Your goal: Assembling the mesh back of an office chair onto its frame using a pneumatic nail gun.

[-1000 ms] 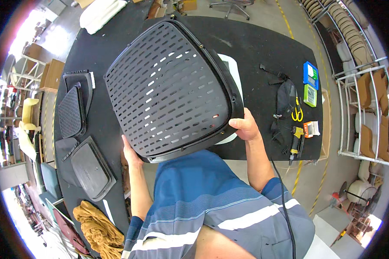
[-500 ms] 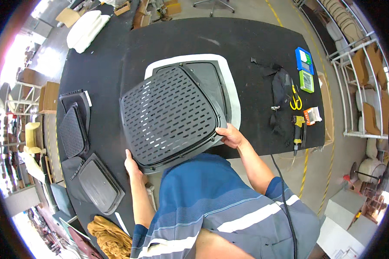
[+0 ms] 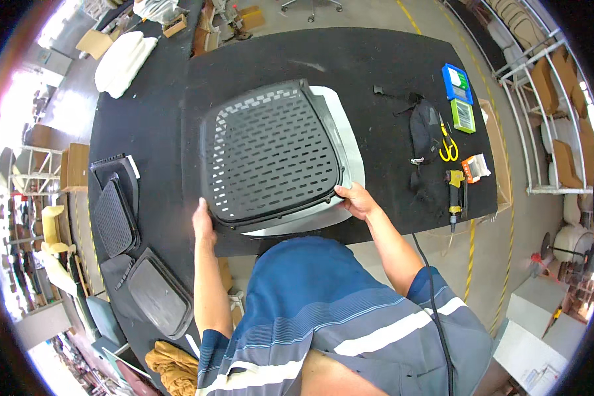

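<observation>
While both forearms reach forward over the near edge of a broad, black-topped table, the right hand grips the near right corner of a slotted black plastic panel, thumb on top; the left hand holds its near left side. The panel is over a rounded white sheet. Tabletop stretches rightward to yellow-handled scissors and an orange-and-white packet, its print too small for me to read.
</observation>
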`<state>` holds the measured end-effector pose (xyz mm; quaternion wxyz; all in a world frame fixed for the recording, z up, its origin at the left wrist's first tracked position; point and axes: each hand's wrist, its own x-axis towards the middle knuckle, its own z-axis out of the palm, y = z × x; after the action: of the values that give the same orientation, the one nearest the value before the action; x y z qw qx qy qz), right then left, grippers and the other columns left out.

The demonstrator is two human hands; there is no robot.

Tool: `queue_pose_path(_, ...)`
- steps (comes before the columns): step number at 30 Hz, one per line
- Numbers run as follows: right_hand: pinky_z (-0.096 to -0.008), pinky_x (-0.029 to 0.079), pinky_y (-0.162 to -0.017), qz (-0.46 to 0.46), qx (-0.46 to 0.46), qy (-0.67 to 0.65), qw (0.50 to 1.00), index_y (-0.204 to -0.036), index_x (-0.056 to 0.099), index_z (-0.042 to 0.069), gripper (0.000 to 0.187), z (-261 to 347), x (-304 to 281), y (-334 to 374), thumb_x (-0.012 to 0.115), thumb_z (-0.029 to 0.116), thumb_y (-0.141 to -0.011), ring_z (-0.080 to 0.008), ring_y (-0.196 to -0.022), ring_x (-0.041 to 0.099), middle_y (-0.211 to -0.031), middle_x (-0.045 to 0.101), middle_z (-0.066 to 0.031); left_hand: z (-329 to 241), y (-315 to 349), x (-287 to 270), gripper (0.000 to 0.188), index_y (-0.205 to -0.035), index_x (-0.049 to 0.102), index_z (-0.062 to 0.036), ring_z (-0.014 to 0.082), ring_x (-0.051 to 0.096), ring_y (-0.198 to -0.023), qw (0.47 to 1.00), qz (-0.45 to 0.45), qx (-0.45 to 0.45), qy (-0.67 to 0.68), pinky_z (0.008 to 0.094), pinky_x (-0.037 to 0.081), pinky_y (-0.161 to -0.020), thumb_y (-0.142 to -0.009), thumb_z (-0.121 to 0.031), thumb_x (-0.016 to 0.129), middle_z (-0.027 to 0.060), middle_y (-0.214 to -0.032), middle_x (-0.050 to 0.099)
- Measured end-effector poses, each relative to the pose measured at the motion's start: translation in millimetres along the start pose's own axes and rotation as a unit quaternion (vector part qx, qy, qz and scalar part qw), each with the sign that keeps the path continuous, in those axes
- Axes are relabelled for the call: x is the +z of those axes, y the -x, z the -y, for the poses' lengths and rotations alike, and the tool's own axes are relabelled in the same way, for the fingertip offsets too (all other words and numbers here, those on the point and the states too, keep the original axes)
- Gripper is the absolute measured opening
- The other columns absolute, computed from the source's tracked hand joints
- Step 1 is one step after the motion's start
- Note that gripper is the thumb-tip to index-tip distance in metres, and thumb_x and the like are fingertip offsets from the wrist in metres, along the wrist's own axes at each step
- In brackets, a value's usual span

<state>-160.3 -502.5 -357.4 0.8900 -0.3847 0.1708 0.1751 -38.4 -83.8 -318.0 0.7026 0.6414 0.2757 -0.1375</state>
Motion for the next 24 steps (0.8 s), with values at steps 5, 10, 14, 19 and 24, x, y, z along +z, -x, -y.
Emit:
queue_pose_path(5,-0.0317,0.054,-0.072,-0.181,0.091,0.057,0.978,-0.116,0.060,0.009,0.031,-36,-19,-8,0.069,0.022,-0.089,-0.0156,-0.090,0.063,-0.104,0.067,-0.0019,71,-13,-11,0.051,-0.135,0.047,0.0019,0.0208,0.059,-0.110,0.976,-0.053,-0.167,-0.128,0.0339,0.050,-0.085,-0.097,-0.031,0.055,0.0155,-0.130,0.056)
queue_pose_path(10,-0.0289,0.054,-0.070,-0.080,0.061,0.002,0.995,-0.110,0.062,0.010,0.023,-37,-17,0,0.070,0.018,-0.089,-0.0114,-0.085,0.062,-0.101,0.067,0.0008,81,-17,-12,0.047,-0.142,0.038,0.0042,0.0210,0.058,-0.110,0.992,-0.083,0.053,0.078,0.0351,0.047,-0.094,-0.098,-0.009,0.051,0.0148,-0.135,0.052)
queue_pose_path(14,-0.0301,0.052,-0.071,-0.081,0.030,-0.011,0.996,-0.118,0.061,0.010,0.032,-39,-14,13,0.069,0.022,-0.089,-0.0133,-0.090,0.063,-0.106,0.068,-0.0001,57,-14,6,0.045,-0.140,0.041,0.0052,0.0217,0.057,-0.113,0.991,-0.021,0.085,0.104,0.0339,0.043,-0.100,-0.098,-0.009,0.052,0.0147,-0.130,0.056)
queue_pose_path(19,-0.0305,0.053,-0.067,-0.150,0.070,0.078,0.983,-0.113,0.062,0.007,0.031,-48,-36,11,0.066,0.029,-0.092,-0.0154,-0.087,0.065,-0.106,0.068,-0.0050,66,-39,13,0.049,-0.139,0.042,0.0047,0.0222,0.056,-0.114,0.994,-0.053,0.057,-0.080,0.0327,0.043,-0.099,-0.095,-0.010,0.057,0.0158,-0.132,0.056)
queue_pose_path(24,-0.0260,0.054,-0.062,-0.211,0.141,0.182,0.950,-0.107,0.061,0.001,0.039,-32,-38,13,0.055,0.039,-0.097,-0.0177,-0.077,0.069,-0.093,0.069,-0.0120,84,-40,11,0.051,-0.140,0.043,0.0020,0.0240,0.056,-0.116,0.996,-0.039,-0.036,-0.067,0.0363,0.046,-0.095,-0.092,-0.007,0.057,0.0155,-0.137,0.052)
